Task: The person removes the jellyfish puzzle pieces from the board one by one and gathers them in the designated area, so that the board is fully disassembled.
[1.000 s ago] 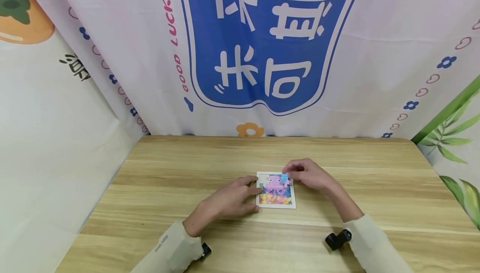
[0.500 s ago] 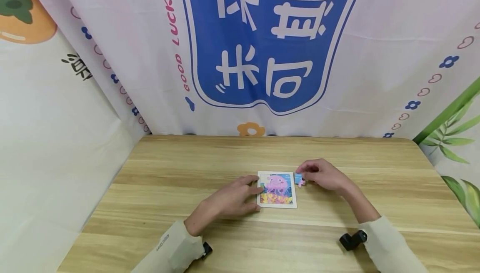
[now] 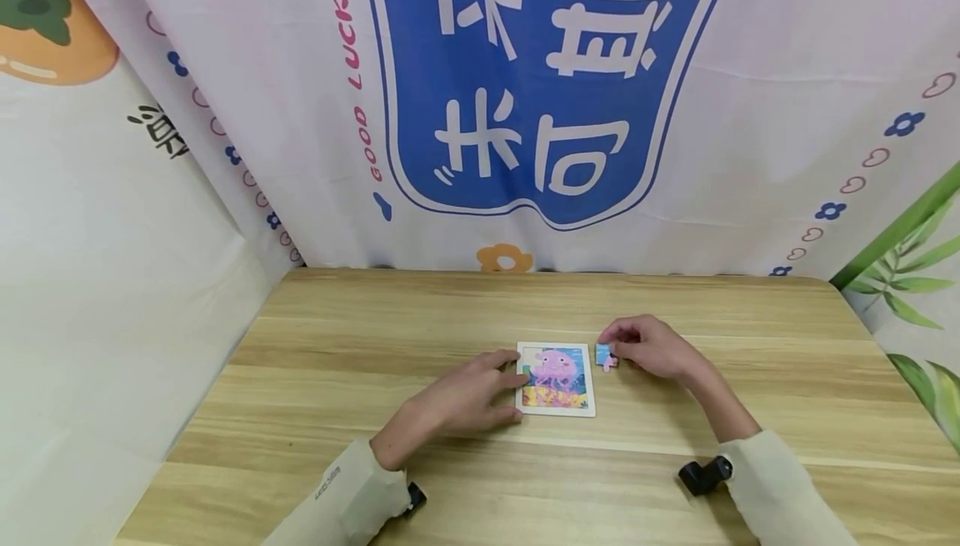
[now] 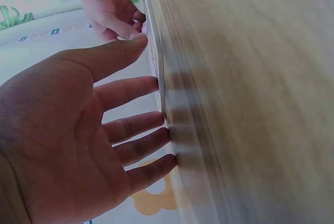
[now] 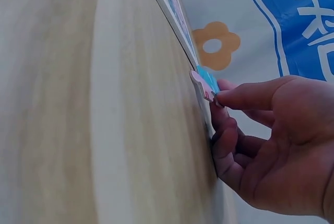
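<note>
A square jigsaw puzzle [image 3: 555, 379] with a pale frame lies on the table, showing a pink jellyfish, blue water and yellow coral. My left hand [image 3: 468, 396] rests at its left edge, with straight, spread fingers touching the frame. In the left wrist view, that hand [image 4: 83, 125] has its fingertips against the puzzle board's edge. Just right of the board, my right hand [image 3: 648, 348] pinches a blue and pink puzzle piece [image 3: 603, 356] between thumb and fingers. The right wrist view shows the piece [image 5: 204, 84] close to the tabletop, gripped at one side by the right hand [image 5: 282, 140].
The wooden table [image 3: 360, 321] extends around both hands. A printed white and blue cloth [image 3: 525, 112] hangs along its far edge. Small black devices [image 3: 705, 475] are fixed at both sleeves.
My right hand has drawn the puzzle piece rightward, from over the board's top right corner to beside the board. The left hand has stayed at the frame.
</note>
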A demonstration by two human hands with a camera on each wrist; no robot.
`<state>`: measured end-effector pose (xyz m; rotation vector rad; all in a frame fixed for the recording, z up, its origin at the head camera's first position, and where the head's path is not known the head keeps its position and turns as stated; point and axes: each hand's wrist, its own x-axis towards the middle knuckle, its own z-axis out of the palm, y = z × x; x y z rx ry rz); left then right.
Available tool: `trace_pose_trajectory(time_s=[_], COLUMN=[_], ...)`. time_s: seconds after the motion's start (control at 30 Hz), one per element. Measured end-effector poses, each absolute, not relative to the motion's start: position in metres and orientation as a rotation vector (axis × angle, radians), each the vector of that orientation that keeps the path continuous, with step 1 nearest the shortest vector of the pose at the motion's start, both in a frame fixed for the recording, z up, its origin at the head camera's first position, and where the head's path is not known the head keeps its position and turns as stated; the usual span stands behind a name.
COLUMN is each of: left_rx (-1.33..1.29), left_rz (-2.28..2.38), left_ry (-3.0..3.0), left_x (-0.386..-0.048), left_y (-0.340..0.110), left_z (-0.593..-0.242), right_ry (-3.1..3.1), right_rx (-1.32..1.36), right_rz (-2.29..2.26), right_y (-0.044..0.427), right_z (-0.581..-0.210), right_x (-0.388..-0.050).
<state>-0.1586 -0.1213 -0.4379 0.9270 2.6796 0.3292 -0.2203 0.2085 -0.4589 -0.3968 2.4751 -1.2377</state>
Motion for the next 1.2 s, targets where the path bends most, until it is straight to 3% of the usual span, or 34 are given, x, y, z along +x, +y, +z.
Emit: trace_pose_trajectory(time_s=[1.2], left_rx=[0.892], left_rz=[0.335], left_ry=[2.668], left_x=[-0.159], left_y=[-0.121], left_z=[-0.438], right_ry=[2.556], right_rx=[-0.464], right_rz=[-1.169], right_y=[0.211], right_z=[-0.463], right_x=[-0.237])
